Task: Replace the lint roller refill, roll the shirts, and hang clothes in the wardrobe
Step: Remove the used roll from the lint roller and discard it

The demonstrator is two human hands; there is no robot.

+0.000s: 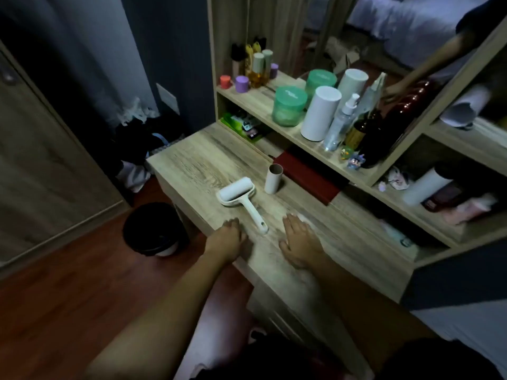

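The lint roller (238, 192) lies flat on the wooden tabletop (192, 163), its white roll away from the person and its handle pointing back between the 2 hands. The left hand (231, 235) rests just left of the handle tip, fingers loosely bent and holding nothing; the right hand (300, 239) lies flat and released to its right. Beyond the roller's right end, 1 bare cardboard tube (274, 179) stands upright.

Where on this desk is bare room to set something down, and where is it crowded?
Bare wood on the desk: from its far-left corner to the lint roller, and right of the right hand. Crowded: the upper shelf of jars and bottles, and the cardboard tube beside the red book.
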